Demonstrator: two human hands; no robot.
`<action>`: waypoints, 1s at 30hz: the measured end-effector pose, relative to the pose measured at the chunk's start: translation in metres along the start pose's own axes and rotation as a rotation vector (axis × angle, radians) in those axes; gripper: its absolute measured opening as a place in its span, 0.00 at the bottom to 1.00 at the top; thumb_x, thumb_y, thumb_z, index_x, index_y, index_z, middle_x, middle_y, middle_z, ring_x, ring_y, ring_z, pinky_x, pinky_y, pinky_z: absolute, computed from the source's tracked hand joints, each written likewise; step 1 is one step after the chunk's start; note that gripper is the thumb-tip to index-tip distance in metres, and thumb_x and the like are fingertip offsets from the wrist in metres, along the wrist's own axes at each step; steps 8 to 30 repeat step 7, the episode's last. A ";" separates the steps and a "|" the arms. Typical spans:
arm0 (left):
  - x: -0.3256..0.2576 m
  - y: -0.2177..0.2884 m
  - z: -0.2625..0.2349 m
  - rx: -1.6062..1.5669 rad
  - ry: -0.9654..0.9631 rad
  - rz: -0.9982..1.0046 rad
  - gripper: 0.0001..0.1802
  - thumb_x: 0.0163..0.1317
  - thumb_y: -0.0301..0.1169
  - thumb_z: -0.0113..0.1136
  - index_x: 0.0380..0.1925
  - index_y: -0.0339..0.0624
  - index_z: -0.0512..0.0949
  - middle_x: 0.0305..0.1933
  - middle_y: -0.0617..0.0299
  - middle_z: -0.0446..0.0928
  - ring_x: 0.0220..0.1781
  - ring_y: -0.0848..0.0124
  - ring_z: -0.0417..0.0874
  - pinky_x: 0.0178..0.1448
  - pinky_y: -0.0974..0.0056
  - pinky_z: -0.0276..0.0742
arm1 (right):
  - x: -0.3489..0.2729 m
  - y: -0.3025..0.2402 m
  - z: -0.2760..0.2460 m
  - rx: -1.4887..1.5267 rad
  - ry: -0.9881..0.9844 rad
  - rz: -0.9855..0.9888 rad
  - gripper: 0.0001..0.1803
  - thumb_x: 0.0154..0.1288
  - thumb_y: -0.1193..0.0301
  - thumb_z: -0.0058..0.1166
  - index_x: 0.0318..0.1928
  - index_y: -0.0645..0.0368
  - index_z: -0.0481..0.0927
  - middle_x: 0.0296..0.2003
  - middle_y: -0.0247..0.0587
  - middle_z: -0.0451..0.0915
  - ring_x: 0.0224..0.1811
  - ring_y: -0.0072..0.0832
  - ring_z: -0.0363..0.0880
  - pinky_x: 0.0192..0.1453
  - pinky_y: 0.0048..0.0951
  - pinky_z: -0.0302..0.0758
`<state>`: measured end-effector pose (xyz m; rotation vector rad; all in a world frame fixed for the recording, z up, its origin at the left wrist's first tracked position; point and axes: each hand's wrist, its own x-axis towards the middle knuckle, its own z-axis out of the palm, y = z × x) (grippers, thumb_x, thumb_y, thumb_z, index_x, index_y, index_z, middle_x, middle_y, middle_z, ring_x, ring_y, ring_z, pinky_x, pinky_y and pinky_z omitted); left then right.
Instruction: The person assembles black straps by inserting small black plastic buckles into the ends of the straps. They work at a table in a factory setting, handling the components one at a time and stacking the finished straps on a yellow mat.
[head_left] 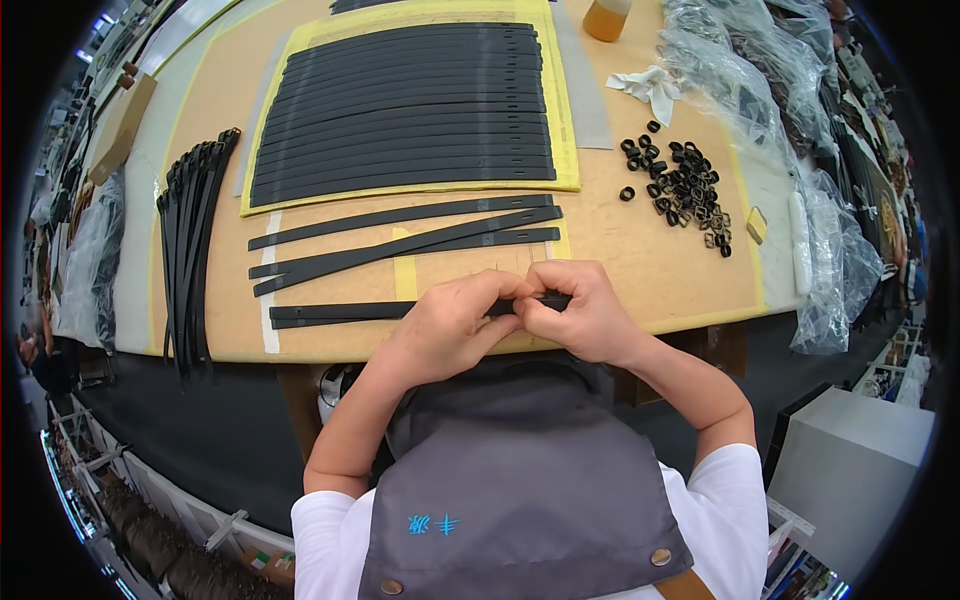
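Note:
A black strap (345,314) lies near the table's front edge, its right end up between my two hands. My left hand (455,318) pinches it with thumb and forefinger. Right beside it, my right hand (583,312) has its fingers curled closed round the strap's end. Fingertips of both hands meet there and hide most of that end, so I cannot make out any small part on it. Just beyond my hands lie three loose black straps (400,218), two of them crossed. Behind them, a yellow-edged board (562,120) carries rows of flat black straps with slots near their right ends.
At the left, a bundle of black straps (195,240) hangs over the table edge. On the right lies a heap of small black loops and metal buckles (685,185). Further back are a white tissue (650,90), a container of amber liquid (606,18) and clear plastic sheeting (735,70).

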<state>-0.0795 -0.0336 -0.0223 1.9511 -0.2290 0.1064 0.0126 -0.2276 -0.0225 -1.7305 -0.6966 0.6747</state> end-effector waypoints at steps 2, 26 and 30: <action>0.002 -0.006 -0.002 0.028 0.000 0.017 0.15 0.59 0.18 0.72 0.47 0.35 0.82 0.44 0.54 0.86 0.45 0.61 0.89 0.48 0.62 0.85 | 0.001 0.000 -0.003 0.000 -0.005 0.050 0.10 0.63 0.69 0.65 0.33 0.65 0.83 0.24 0.37 0.80 0.29 0.20 0.73 0.33 0.29 0.71; 0.004 -0.030 -0.009 0.127 -0.044 0.076 0.16 0.60 0.21 0.73 0.48 0.36 0.83 0.45 0.53 0.86 0.49 0.63 0.88 0.51 0.64 0.83 | 0.012 0.001 -0.031 -0.248 -0.036 0.075 0.11 0.66 0.65 0.73 0.38 0.59 0.86 0.27 0.32 0.85 0.31 0.15 0.78 0.39 0.25 0.78; 0.004 -0.030 -0.009 0.127 -0.044 0.076 0.16 0.60 0.21 0.73 0.48 0.36 0.83 0.45 0.53 0.86 0.49 0.63 0.88 0.51 0.64 0.83 | 0.012 0.001 -0.031 -0.248 -0.036 0.075 0.11 0.66 0.65 0.73 0.38 0.59 0.86 0.27 0.32 0.85 0.31 0.15 0.78 0.39 0.25 0.78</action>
